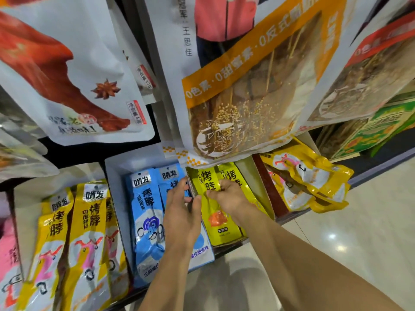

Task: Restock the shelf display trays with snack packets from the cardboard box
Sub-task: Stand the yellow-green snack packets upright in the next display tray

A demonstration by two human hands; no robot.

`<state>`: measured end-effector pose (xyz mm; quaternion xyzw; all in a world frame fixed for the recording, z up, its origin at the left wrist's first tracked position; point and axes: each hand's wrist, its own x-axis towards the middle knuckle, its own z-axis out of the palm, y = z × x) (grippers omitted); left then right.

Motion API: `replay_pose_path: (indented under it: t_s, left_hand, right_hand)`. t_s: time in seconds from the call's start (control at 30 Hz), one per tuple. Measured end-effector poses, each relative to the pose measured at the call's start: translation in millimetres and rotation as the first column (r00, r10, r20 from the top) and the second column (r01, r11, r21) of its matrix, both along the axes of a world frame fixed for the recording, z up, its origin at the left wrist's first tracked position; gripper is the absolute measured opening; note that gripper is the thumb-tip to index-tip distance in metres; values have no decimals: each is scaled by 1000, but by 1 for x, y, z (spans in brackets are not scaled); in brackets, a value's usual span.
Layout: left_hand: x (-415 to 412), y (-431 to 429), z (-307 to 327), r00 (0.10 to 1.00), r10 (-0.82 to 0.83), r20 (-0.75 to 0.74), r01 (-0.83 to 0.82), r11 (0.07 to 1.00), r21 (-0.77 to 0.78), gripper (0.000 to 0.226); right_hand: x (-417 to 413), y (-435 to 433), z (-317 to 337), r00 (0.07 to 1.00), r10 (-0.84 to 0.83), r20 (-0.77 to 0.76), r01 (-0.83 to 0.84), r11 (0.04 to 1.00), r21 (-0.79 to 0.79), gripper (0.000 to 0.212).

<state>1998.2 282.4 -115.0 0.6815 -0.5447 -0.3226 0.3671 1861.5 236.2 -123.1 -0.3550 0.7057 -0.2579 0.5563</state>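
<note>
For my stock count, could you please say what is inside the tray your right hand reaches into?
Two lime-yellow packets show side by side; the right hand pinches one. The hanging orange pouch covers the tray behind them, hiding any more.

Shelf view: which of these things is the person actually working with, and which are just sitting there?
In the job: right hand, left hand, lime-yellow packets, their cardboard tray, blue packets.
Just about: hanging pouches, orange-yellow packets, loose yellow pile, green carton.
</note>
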Motion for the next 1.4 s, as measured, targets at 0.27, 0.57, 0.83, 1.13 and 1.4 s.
replay_pose_path:
  t_s: [0.27, 0.57, 0.83, 1.13, 1.4]
  left_hand:
    - [2, -1, 9, 998, -56, 29, 55, 998, 26, 55]
    - [16, 9, 40, 969, -221, 107, 207, 970, 125, 54]
    - [55, 48, 113, 794, -336, 507, 218, 935, 280, 59]
    - [127, 122, 200, 541, -313, 781, 142, 949, 282, 58]
    - [219, 183, 276, 440, -199, 876, 16, 977, 214, 59]
  right_hand:
    - [4, 2, 2, 914, 150, -376, -171, 985, -22, 68]
    - [10, 32, 41, 684, 371, -628, -422, 904, 74, 55]
    - [26, 83, 113, 393, 401, -827, -625, 776, 80, 54]
    - [60, 153, 189, 225, 358, -906, -767, 638, 61, 60]
    - [151, 183, 257, 173, 342, -924, -890, 457, 3, 67]
